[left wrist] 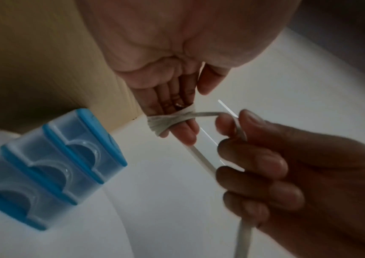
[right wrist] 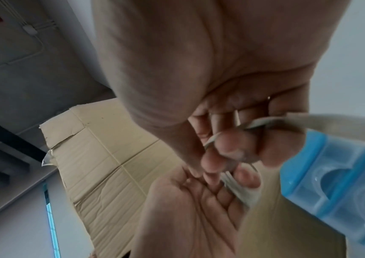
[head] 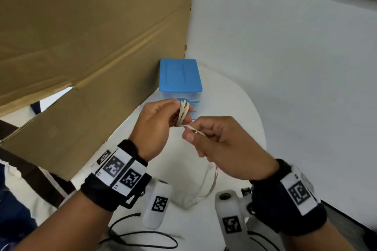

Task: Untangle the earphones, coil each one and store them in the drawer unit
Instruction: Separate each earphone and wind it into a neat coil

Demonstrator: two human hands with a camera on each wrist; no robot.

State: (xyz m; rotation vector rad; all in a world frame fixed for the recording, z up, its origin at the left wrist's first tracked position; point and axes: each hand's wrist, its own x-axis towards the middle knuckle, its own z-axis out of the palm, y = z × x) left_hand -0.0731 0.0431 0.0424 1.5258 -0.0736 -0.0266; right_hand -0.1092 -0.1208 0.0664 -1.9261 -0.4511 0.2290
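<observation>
White earphone cord (head: 183, 112) is wound round the left hand (head: 157, 126) fingers, which serve as a spool (straight, wrapped). The right hand (head: 222, 146) pinches the free run, feeding turns; slack trails to the surface (head: 234, 96) below, drawer unit (head: 179, 75) just beyond.

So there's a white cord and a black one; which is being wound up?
The white earphone cord: it loops round the left hand fingers while the right hand pinches its free end. The black cord lies untouched on the table.

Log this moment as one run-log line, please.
step: coiling | left hand: white earphone cable wound round fingers | right hand: pinches cable | drawer unit: shut
</observation>
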